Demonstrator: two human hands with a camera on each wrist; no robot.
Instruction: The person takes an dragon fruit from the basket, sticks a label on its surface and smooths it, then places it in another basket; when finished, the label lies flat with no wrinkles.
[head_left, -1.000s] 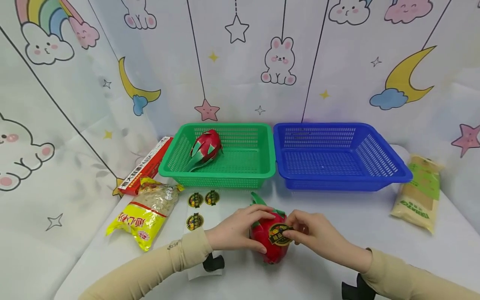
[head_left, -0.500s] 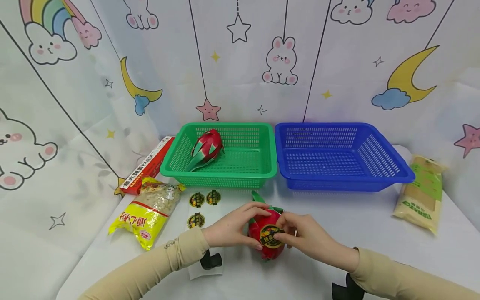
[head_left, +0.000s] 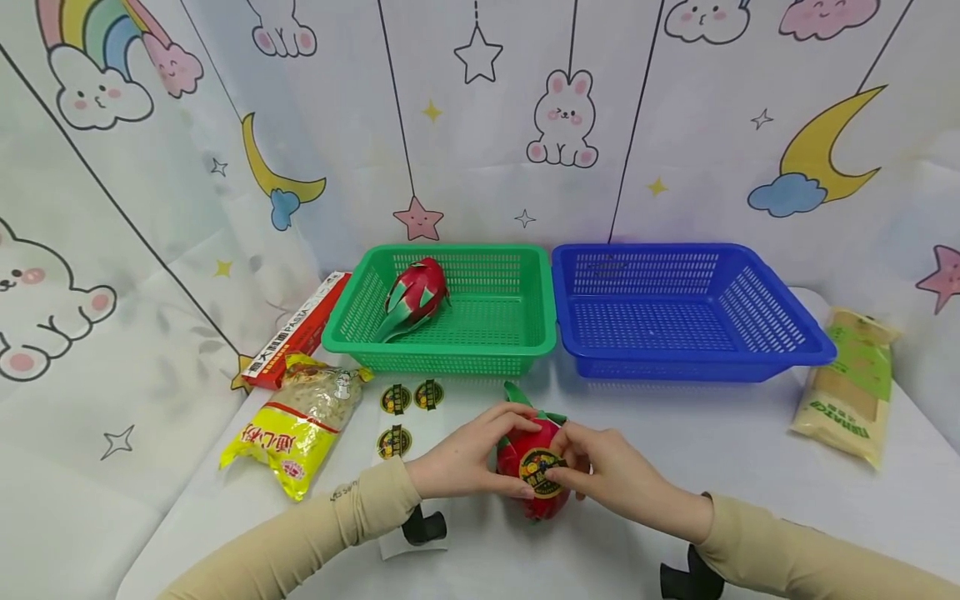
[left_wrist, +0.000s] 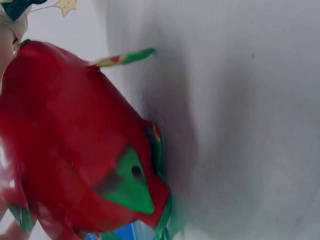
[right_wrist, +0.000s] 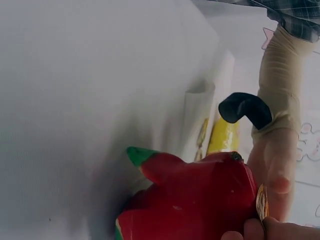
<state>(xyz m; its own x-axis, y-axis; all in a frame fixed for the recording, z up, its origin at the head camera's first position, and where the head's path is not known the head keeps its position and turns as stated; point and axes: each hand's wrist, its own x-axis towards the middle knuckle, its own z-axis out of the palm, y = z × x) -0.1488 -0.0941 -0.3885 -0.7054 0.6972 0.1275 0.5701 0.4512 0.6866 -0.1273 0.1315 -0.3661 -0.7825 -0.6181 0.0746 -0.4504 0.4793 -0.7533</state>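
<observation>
A red dragon fruit [head_left: 513, 454] with green leaf tips lies on the white table, stem end pointing away. My left hand [head_left: 471, 457] grips its left side, fingers over the top and thumb low. A round black-and-gold sticker [head_left: 537, 477] sits against the front of the fruit. With thumb and forefinger my right hand [head_left: 617, 477] pinches the sticker's right edge. In the right wrist view the sticker [right_wrist: 261, 202] appears edge-on beside the fruit [right_wrist: 200, 195]; how much of it adheres cannot be told. The left wrist view shows the fruit's red side [left_wrist: 70, 115] close up.
Behind stand a green basket [head_left: 442, 360] holding another dragon fruit [head_left: 416, 293], and a blue basket [head_left: 682, 367]. A sticker sheet [head_left: 412, 425] lies left of the hands. Farther left are a yellow bag [head_left: 303, 425] and a red pasta box [head_left: 296, 337]; a beige packet [head_left: 847, 387] lies right.
Both hands, the fruit and the sticker have shifted slightly left since a second ago. Over the last half second the sticker has turned a little against the fruit; both grips stay.
</observation>
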